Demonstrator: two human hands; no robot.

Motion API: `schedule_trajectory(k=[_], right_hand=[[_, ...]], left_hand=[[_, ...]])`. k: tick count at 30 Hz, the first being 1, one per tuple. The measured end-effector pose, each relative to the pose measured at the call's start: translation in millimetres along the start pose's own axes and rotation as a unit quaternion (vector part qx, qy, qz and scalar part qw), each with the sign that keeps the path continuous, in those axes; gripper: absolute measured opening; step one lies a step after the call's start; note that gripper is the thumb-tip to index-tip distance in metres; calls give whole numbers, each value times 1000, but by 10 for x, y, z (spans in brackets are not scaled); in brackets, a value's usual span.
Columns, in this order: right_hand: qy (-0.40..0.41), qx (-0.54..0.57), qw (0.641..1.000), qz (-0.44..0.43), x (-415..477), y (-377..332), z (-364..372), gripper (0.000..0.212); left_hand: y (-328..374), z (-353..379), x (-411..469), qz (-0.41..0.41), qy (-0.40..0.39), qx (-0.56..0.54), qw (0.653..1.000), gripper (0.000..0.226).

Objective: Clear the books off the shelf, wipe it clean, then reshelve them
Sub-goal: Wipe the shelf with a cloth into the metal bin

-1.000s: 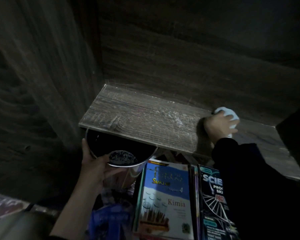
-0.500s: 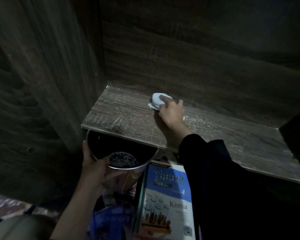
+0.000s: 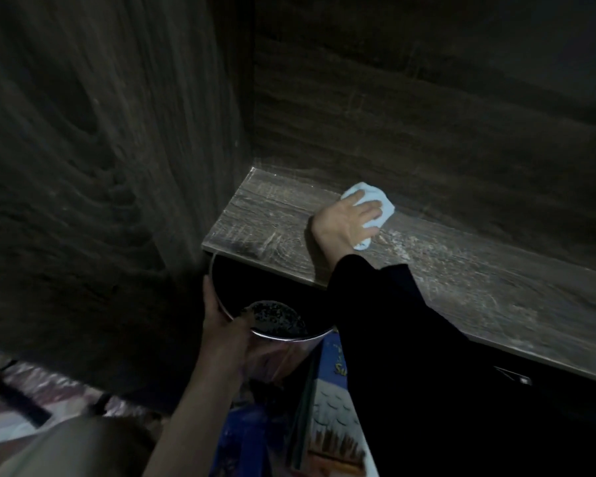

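**While shelf gets wiped, books wait below**

Since the shelf [image 3: 276, 215] has no books on it, step 1 looks done and step 2 is mid-way. The R hand [image 3: 348, 218] has its fingers spread flat on a pale blue cloth [image 3: 375, 197], pressing it onto the board near the back wall, approx. left of centre. Dusty streaks show on the board to the right of the cloth, so that part prob. needs more wiping. The L hand [image 3: 224, 325] grips the rim of a metal pot [image 3: 289, 337], thumb inside, held just under the front edge at the left end. Books [image 3: 334, 407] lie below, partly behind the dark sleeve; reshelving is not begun. Writing: only a yellow fragment on a blue cover, not legible.
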State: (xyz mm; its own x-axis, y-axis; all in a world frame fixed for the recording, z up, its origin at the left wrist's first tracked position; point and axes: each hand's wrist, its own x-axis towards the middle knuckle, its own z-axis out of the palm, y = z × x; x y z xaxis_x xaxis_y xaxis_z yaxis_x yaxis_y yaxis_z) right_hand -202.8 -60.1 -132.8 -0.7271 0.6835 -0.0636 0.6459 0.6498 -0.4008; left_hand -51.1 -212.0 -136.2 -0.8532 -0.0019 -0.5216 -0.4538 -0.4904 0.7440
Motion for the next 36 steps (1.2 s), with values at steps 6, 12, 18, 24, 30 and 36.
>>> schedule_trajectory(k=[6, 12, 18, 24, 30, 36], right_hand=[[-19, -12, 979, -205, -102, -79, 50, 59], [74, 9, 990, -121, -71, 310, 11, 59], [7, 14, 999, -49, -123, -196, 156, 72], [-40, -11, 987, -156, -298, -597, 329, 69], [-87, -35, 950, -296, -257, -788, 330, 64], [-230, 86, 906, -344, 81, -704, -31, 44]], left_hand=[[-3, 2, 17, -10, 15, 14, 1000, 91], [-8, -16, 9, -15, 24, 28, 999, 90], [-17, -44, 35, -10, 31, 3, 999, 90], [-13, -43, 35, -24, 25, 3, 999, 89], [-12, -89, 66, -25, 29, 36, 999, 88], [-11, -45, 39, -24, 28, 9, 999, 92]])
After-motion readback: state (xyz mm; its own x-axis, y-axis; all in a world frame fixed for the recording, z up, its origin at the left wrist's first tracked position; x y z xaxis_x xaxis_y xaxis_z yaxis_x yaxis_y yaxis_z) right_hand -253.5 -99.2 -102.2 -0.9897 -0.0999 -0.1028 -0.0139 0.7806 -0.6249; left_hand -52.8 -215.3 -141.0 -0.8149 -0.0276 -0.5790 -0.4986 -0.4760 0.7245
